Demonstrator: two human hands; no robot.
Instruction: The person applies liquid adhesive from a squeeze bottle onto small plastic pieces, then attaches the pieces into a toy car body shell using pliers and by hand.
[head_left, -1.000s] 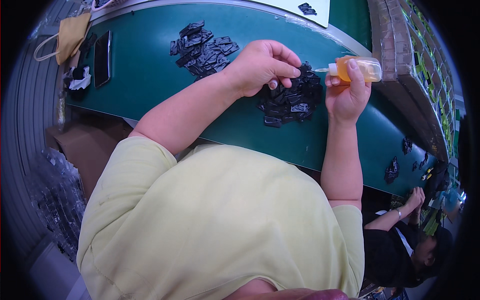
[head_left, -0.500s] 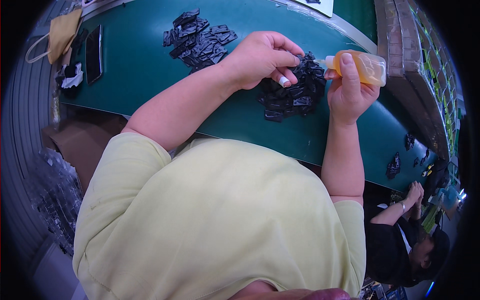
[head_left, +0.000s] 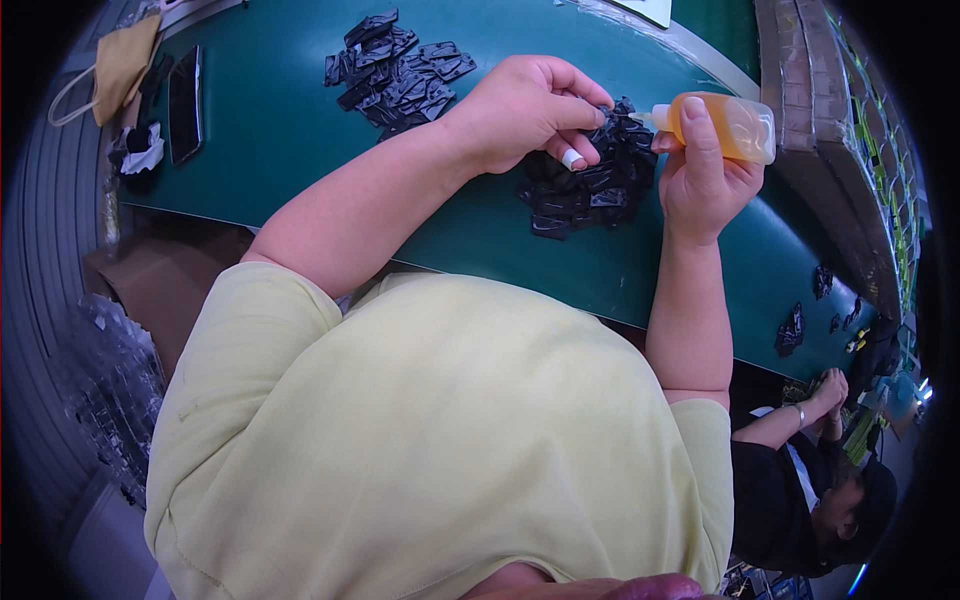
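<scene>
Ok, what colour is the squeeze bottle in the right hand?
Translucent orange-amber with a pale nozzle: the bottle, held in the right hand, shows best in the head view.

Black part (head_left: pixel 603 118) mostly behind left hand (head_left: pixel 530 110)

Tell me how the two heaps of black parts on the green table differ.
The far heap lies untouched, clear of both hands; the near heap sits under the left hand, which pinches a piece from it. The right hand aims an orange bottle at the near heap, not the far heap. Both hold small black parts.
</scene>
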